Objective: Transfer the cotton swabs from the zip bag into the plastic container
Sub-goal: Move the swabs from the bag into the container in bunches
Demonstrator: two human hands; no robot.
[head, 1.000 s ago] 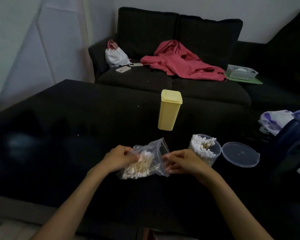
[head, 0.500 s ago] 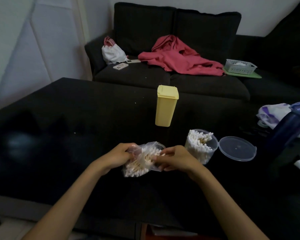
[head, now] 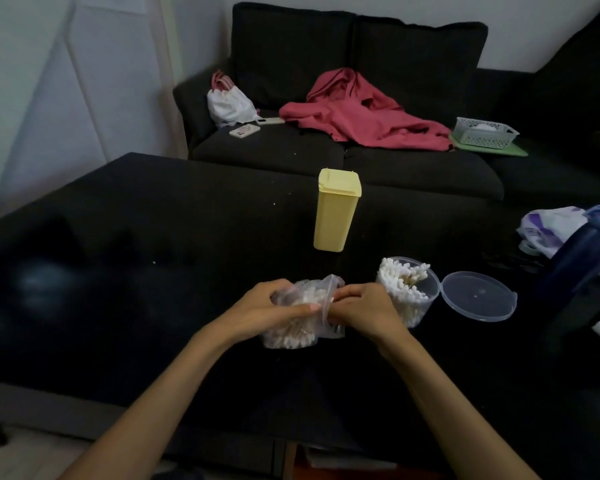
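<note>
A clear zip bag (head: 300,332) full of cotton swabs sits upright between both hands on the black table (head: 153,254). My left hand (head: 271,311) wraps around the bag's left side, thumb across its front. My right hand (head: 359,308) pinches the bag's top right edge. Just to the right stands a round clear plastic container (head: 409,291), open and packed with cotton swabs. Its hinged clear lid (head: 478,296) lies flat on the table to the right.
A tall yellow lidded box (head: 335,211) stands behind the bag. A dark blue bottle (head: 582,251) and a white-purple bag (head: 548,230) are at the right edge. Behind the table, a black sofa (head: 361,157) holds a red garment, a white basket and a phone.
The bag has been gathered up from lying flat to standing bunched between the hands. Both hands moved closer together around it.
</note>
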